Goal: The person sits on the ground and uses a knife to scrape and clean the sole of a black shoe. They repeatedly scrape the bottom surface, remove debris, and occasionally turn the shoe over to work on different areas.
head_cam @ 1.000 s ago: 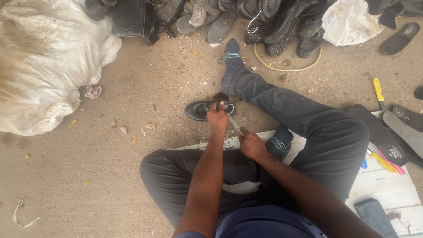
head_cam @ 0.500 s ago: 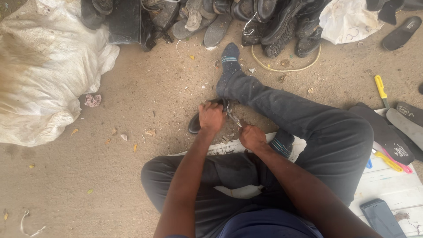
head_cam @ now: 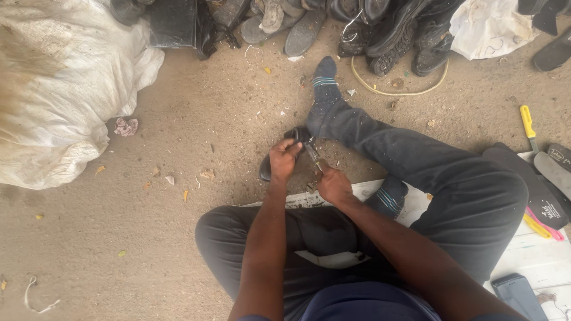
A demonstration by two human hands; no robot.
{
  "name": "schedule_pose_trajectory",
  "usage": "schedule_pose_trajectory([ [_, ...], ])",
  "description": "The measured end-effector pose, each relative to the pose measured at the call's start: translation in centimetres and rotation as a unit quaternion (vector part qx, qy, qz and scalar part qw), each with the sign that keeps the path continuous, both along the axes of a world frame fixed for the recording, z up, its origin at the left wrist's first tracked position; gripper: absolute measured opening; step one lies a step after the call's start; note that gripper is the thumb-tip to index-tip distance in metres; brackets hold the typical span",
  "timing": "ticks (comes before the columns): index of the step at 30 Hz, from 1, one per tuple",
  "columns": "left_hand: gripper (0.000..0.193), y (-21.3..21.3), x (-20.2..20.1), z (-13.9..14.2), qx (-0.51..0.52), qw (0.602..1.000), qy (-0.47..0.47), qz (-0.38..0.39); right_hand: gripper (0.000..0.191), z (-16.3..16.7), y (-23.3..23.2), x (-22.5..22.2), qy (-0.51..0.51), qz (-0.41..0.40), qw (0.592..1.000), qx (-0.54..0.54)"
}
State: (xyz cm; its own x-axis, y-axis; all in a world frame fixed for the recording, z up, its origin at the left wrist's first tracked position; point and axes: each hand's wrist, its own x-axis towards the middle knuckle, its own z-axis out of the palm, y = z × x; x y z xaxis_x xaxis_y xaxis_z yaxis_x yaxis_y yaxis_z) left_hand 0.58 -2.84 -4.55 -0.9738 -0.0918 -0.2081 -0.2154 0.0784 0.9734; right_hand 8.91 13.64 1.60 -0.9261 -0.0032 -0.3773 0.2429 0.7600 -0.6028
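Fingers of the left hand [head_cam: 284, 159] grip a black leather shoe [head_cam: 279, 156] on the sandy ground [head_cam: 196, 137]; right hand [head_cam: 333, 185] fingers clasp a thin metal tool [head_cam: 313, 156] against it.

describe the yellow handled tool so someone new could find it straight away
Start at the seated person's outstretched leg and look far right, near the picture's edge. On the bare ground just above the dark shoe soles lies the yellow-handled tool. Its bright yellow handle sets it apart from the dark soles beside it.
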Motion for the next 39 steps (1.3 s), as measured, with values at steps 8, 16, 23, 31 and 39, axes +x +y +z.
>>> schedule_pose_trajectory([
  [8,0.02,-0.8,-0.3,-1.0,0.259,0.964,0.004,0.058,0.045,-0.5,-0.5,3.1,0.007,-0.005,1.0,-0.01],
  [16,0.019,-0.9,-0.3,-0.4,0.247,0.966,-0.017,0.075,0.05,1.2,-1.8,3.3,-0.036,-0.032,0.999,-0.015],
  [23,0.016,-1.1,-0.1,-0.2,0.234,0.97,-0.021,0.068,0.048,2.5,-0.2,3.1,0.047,-0.006,0.999,0.013],
  [31,0.019,-1.1,-0.1,-0.8,0.303,0.951,0.025,0.064,0.036,0.7,-3.7,-2.2,0.034,0.001,0.999,-0.001],
  [39,0.017,-2.5,-0.5,-1.8,0.42,0.896,0.043,0.134,0.043,0.6,-3.9,4.0,0.064,0.02,0.995,-0.067],
])
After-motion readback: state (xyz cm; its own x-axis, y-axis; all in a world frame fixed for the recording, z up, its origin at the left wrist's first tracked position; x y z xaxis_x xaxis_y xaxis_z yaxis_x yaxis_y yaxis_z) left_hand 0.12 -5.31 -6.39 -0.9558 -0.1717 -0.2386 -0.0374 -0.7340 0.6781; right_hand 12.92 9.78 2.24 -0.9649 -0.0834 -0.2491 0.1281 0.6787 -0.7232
